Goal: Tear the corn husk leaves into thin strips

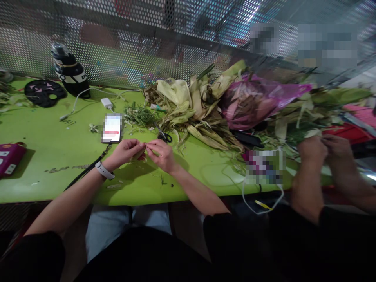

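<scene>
My left hand (129,152), with a pale watch (104,171) on its wrist, is closed in a pinch over the green table (73,145). Fingertip to fingertip with it, my right hand (161,154) is pinched too. What lies between the fingers is too small to make out. Just beyond my hands are a lit phone (111,129), scissors (165,137) and a bunch of thin green strands (139,115). Behind and to the right is a heap of corn husks (196,105). Small plant scraps (162,179) lie below my right hand.
A dark bottle (72,72) and a black fan-shaped item (45,93) stand back left, near a purple box (11,158). A white cable (75,102) crosses the table. A pink plastic bag (249,103) sits by the husks. At right are another person's hands (324,147). Perforated metal (132,51) borders the back.
</scene>
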Demonstrator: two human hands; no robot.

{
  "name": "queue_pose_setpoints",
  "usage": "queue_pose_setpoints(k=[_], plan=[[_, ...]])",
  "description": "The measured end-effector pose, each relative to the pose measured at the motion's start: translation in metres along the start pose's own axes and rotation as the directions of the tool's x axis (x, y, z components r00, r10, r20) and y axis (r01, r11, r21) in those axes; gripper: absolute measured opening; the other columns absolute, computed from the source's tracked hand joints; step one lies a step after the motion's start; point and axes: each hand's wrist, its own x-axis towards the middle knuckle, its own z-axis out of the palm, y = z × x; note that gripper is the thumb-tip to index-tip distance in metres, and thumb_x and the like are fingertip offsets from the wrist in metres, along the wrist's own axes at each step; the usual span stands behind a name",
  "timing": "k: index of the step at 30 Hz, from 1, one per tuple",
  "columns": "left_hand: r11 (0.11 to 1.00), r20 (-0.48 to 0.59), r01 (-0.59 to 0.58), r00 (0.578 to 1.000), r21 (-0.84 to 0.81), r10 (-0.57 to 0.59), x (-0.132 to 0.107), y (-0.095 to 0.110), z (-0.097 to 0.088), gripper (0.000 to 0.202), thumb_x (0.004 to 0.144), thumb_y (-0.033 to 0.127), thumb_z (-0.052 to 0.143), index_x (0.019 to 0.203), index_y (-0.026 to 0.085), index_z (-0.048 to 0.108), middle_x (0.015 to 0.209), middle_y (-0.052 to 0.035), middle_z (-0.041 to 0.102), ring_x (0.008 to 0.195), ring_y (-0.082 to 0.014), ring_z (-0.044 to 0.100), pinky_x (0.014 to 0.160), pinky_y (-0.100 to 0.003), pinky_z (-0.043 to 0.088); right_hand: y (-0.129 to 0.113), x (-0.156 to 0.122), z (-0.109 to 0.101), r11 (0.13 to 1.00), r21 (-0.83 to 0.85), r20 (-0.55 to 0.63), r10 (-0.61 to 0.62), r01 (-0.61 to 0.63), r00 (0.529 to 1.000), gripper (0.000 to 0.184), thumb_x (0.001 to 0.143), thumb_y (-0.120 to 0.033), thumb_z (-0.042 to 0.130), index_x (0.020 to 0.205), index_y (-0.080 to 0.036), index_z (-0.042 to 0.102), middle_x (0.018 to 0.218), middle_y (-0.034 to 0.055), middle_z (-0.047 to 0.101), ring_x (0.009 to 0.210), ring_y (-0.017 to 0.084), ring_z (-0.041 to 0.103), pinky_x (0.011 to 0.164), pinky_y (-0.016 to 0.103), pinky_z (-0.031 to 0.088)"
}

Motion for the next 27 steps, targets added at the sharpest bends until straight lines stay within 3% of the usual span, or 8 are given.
queue_pose_setpoints(k=[6, 11, 15, 18, 23, 27], plan=[[0.994, 0.007, 0.050, 0.999, -0.098, -0.049, -0.0001, -0.0011, 0.0007, 0.038, 0.091, 0.048, 0.061, 0.071, 0.015, 0.057, 0.062, -0.0026, 0.064, 0.058, -0.0111, 0.062, 0.061, -0.024, 0.051, 0.0023, -0.0013, -0.0060, 0.947, -0.273, 0.132, -0.137, 0.169, 0.982, 0.030, 0.097, -0.028, 0.051, 0.109, -0.013, 0.073, 0.101, 0.0141, 0.072, 0.089, 0.021, 0.063, 0.080, 0.038, 0.051], [0.988, 0.016, 0.090, 0.996, -0.128, -0.089, 0.0016, -0.0026, 0.0026, 0.033, 0.093, 0.044, 0.058, 0.077, 0.015, 0.058, 0.067, -0.0034, 0.065, 0.061, -0.0120, 0.064, 0.064, -0.025, 0.052, 0.0040, -0.0020, -0.0064, 0.905, -0.371, 0.249, -0.117, 0.206, 0.961, 0.034, 0.098, -0.029, 0.047, 0.116, -0.012, 0.071, 0.109, 0.0154, 0.071, 0.095, 0.024, 0.061, 0.087, 0.042, 0.047], [0.986, 0.018, 0.057, 0.998, -0.154, -0.055, 0.0019, -0.0036, 0.0027, 0.033, 0.096, 0.041, 0.055, 0.074, 0.017, 0.054, 0.061, 0.0018, 0.055, 0.059, -0.0104, 0.060, 0.062, -0.024, 0.050, 0.0038, -0.0030, -0.0040, 0.888, -0.410, 0.270, -0.102, 0.210, 0.957, 0.038, 0.097, -0.030, 0.047, 0.121, -0.011, 0.070, 0.115, 0.0158, 0.070, 0.097, 0.024, 0.060, 0.089, 0.043, 0.046], [0.985, 0.006, 0.036, 0.999, -0.166, -0.035, 0.0008, -0.0024, 0.0022, 0.033, 0.097, 0.039, 0.053, 0.072, 0.017, 0.050, 0.059, 0.0044, 0.047, 0.057, -0.0089, 0.055, 0.061, -0.023, 0.048, 0.0038, -0.0041, -0.0023, 0.917, -0.368, 0.263, -0.059, 0.156, 0.963, 0.040, 0.095, -0.028, 0.047, 0.126, -0.011, 0.067, 0.116, 0.0162, 0.069, 0.098, 0.025, 0.061, 0.088, 0.043, 0.047], [0.999, 0.045, -0.026, 0.999, -0.031, 0.028, -0.0003, -0.0004, 0.0005, 0.025, 0.098, 0.038, 0.049, 0.087, 0.017, 0.054, 0.070, 0.0002, 0.059, 0.060, -0.0100, 0.056, 0.058, -0.024, 0.045, 0.0045, -0.0036, -0.0009, 0.996, -0.086, 0.088, 0.026, -0.019, 0.996, 0.039, 0.096, -0.026, 0.044, 0.125, -0.015, 0.068, 0.109, 0.0142, 0.071, 0.097, 0.024, 0.064, 0.086, 0.044, 0.053], [0.986, 0.073, -0.141, 0.988, 0.093, 0.135, 0.0025, -0.0042, -0.0001, 0.023, 0.098, 0.037, 0.048, 0.087, 0.017, 0.053, 0.070, -0.0004, 0.058, 0.063, -0.0116, 0.059, 0.060, -0.025, 0.046, 0.0047, -0.0007, -0.0014, 0.987, 0.089, 0.016, 0.130, -0.131, 0.991, 0.035, 0.098, -0.034, 0.047, 0.119, -0.017, 0.070, 0.108, 0.0124, 0.072, 0.099, 0.022, 0.066, 0.087, 0.043, 0.057]])
